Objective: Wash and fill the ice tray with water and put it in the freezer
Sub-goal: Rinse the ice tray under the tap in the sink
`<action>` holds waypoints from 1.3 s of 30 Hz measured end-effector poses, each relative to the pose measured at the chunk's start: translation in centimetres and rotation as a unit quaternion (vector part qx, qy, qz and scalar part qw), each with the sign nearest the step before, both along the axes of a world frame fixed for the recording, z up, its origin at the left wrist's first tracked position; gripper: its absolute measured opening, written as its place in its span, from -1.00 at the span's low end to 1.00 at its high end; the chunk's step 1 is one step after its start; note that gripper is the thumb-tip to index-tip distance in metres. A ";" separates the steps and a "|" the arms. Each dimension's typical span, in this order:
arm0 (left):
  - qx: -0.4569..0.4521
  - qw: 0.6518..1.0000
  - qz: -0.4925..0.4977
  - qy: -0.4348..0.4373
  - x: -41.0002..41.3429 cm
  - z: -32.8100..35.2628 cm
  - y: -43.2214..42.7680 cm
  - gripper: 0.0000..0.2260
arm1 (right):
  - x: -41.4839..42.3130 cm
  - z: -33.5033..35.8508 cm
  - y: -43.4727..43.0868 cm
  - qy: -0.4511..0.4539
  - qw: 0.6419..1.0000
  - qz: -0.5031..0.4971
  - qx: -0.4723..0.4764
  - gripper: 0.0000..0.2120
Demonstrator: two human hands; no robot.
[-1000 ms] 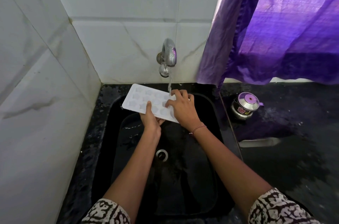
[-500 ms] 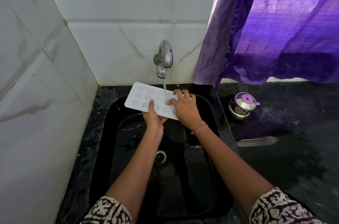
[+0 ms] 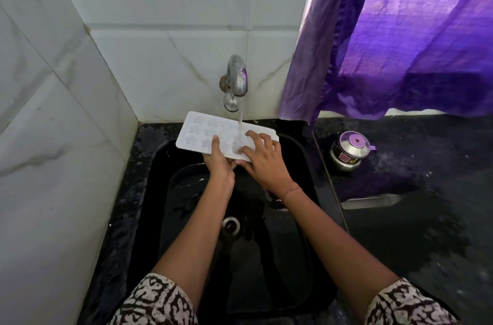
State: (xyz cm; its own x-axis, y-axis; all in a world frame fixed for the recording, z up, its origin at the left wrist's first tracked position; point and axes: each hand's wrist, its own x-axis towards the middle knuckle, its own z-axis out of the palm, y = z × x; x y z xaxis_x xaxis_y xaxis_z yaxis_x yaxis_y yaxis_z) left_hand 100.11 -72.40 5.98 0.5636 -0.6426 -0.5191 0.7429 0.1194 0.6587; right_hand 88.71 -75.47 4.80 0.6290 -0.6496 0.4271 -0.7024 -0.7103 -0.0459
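Two bare forearms, reaching up from the bottom edge of the frame toward the middle. Short sleeves at the lower left [image 3: 157, 300] and lower right [image 3: 408, 303] corners, cream cloth printed all over with a dense, dark brown squiggly pattern, ending above the elbows. A thin beaded bracelet [image 3: 290, 190], reddish pink, around the wrist of the right hand [image 3: 262, 158]; nothing worn on the left hand [image 3: 220, 163], fingers without rings.

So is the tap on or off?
On. A stream of water runs from the tap onto the white ice tray, which the left hand holds from below over the black sink while the right hand rests on top.
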 end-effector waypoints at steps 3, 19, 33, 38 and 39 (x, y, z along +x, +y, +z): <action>-0.001 1.000 -0.001 -0.004 0.2 0.0 0.1 -0.66 | 0.4 0.0 0.0 -0.014 0.999 0.025 0.017 -0.67; 0.012 1.000 -0.008 0.017 1.2 -1.6 1.6 -0.62 | 0.9 -1.0 1.4 0.008 0.996 0.027 0.087 -0.65; 0.157 0.929 -0.027 -0.335 0.2 -2.7 4.3 -0.42 | 2.7 -3.2 4.2 0.088 0.960 0.033 0.262 -0.47; 0.185 0.882 -0.050 -0.431 0.0 -3.1 5.0 -0.49 | 2.7 -3.4 4.2 0.016 0.917 0.047 0.397 -0.45; 0.188 0.874 -0.051 -0.445 -0.1 -3.1 5.0 -0.50 | 2.7 -3.3 4.1 -0.039 0.886 0.057 0.458 -0.45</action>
